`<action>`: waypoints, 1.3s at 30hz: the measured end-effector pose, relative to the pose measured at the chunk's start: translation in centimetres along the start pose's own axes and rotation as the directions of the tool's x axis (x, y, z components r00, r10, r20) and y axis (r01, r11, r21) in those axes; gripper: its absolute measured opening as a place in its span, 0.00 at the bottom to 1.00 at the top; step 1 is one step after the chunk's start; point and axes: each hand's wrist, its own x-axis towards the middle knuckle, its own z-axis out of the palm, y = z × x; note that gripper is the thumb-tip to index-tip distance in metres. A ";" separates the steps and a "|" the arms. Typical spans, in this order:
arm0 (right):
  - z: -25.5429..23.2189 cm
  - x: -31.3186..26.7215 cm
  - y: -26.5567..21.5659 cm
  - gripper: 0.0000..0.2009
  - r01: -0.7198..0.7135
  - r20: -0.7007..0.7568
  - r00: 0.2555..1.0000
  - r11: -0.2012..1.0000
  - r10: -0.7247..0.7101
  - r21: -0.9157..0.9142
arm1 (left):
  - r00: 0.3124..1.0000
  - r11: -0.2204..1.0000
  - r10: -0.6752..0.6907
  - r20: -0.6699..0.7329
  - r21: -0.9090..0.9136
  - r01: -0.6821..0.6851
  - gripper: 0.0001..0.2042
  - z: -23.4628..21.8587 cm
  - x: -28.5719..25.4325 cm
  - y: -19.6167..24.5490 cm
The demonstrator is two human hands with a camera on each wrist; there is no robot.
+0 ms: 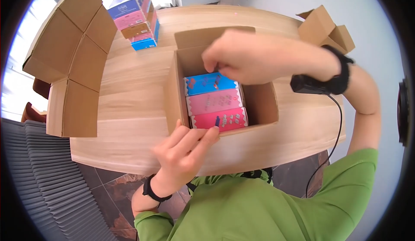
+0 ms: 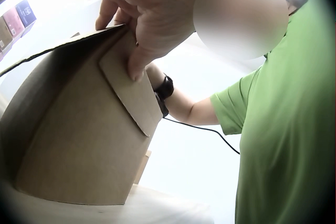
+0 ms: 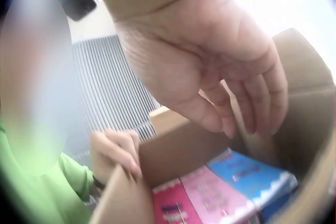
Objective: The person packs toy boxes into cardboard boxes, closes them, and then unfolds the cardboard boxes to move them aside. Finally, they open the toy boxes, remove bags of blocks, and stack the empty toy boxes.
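Note:
An open cardboard box (image 1: pixel 262 102) stands on the table. Three small patterned cartons lie side by side in its left part: a blue carton (image 1: pixel 209 83), a light pink carton (image 1: pixel 214 102) and a hot pink carton (image 1: pixel 235 119). My left hand (image 1: pixel 183 150) grips the box's near rim by the left corner; in the left wrist view its thumb (image 2: pixel 137 65) lies on the outside of the wall, with fingers over the edge. Above the blue carton hovers my right hand (image 1: pixel 242 59). Its fingers (image 3: pixel 252 103) are loosely bent, and nothing shows between them in the right wrist view.
A stack of coloured cartons (image 1: pixel 137 20) stands at the table's back left. An opened cardboard box (image 1: pixel 71 63) rises along the left side, and a smaller cardboard piece (image 1: pixel 322 27) sits at the back right. A black cable (image 1: pixel 339 128) hangs from the right wrist camera.

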 end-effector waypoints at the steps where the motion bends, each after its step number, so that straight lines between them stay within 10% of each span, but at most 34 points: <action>1: -2.1 0.3 -1.0 0.10 0.029 -0.043 0.999 0.995 -0.025 0.099 | 1.000 1.000 0.005 -0.010 -0.014 -0.005 0.11 0.1 -0.1 -0.1; 4: -7.5 4.4 -1.4 0.17 0.059 -0.155 0.988 0.948 -0.011 0.312 | 1.000 1.000 0.012 -0.027 -0.022 -0.013 0.11 0.3 -0.2 -0.2; 12: -11.4 22.9 3.9 0.61 -0.195 -0.320 0.928 0.981 0.190 0.016 | 1.000 1.000 0.026 -0.017 -0.008 -0.027 0.14 0.2 -0.4 -0.2; 21: -10.9 27.2 7.7 0.58 -0.191 -0.038 0.980 0.977 0.195 0.091 | 1.000 1.000 0.019 -0.023 -0.007 -0.019 0.12 0.0 -0.1 -0.2; 30: -11.8 7.2 1.6 0.52 0.317 -0.214 0.945 0.854 -0.247 0.413 | 1.000 0.998 0.022 -0.010 -0.054 -0.022 0.14 -0.1 -0.3 -0.1; 35: -4.7 -3.3 -1.9 0.38 0.376 -0.296 0.921 0.778 -0.254 0.503 | 0.989 0.985 0.108 0.102 -0.144 -0.093 0.17 -1.7 -0.8 -1.1; 39: -1.8 -4.5 0.9 0.43 0.246 -0.016 0.957 0.782 -0.289 0.572 | 0.978 0.993 0.095 0.185 0.052 -0.106 0.17 -2.1 -1.3 -0.1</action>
